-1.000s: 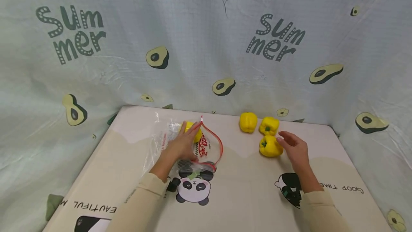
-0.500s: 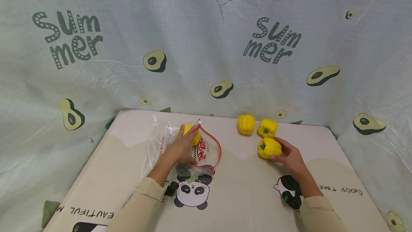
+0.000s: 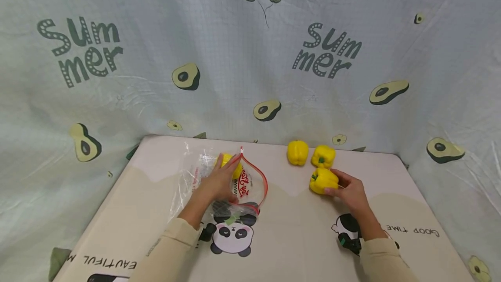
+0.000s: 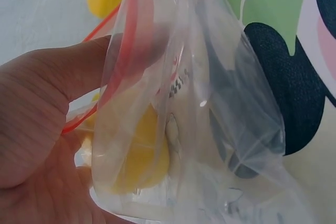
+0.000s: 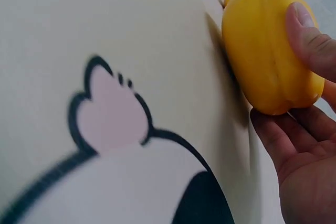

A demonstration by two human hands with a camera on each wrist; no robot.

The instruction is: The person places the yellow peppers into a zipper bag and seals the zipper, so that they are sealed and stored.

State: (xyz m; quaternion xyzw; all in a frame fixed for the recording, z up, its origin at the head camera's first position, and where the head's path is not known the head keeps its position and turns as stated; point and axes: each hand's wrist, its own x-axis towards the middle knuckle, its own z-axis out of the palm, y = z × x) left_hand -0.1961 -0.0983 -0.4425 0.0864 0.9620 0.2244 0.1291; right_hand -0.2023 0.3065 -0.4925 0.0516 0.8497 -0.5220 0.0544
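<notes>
In the head view my left hand (image 3: pixel 215 186) spreads across the mouth of a clear zip bag (image 3: pixel 253 186) with a red zip strip, thumb and fingers wide apart at its edges. Through the plastic a yellow bell pepper (image 3: pixel 237 171) shows inside. The left wrist view has the thumb (image 4: pixel 86 61) reaching behind the bag's film. On the right, another yellow bell pepper (image 3: pixel 323 181) lies sideways in the grip of my right hand (image 3: pixel 352 195). Its thumb (image 5: pixel 310 38) presses the side, and the fingers reach under the bottom end in the right wrist view.
Two more yellow bell peppers, one upright (image 3: pixel 298 152) and one with its stem forward (image 3: pixel 323 156), stand near the table's back edge. The pale table (image 3: pixel 289 238) carries panda prints. A patterned cloth (image 3: pixel 227 38) hangs behind and at the sides.
My right hand has closed in on the nearest pepper, taken hold of it and shifted it slightly to the left. The left hand stays at the bag. The head view has tilted slightly.
</notes>
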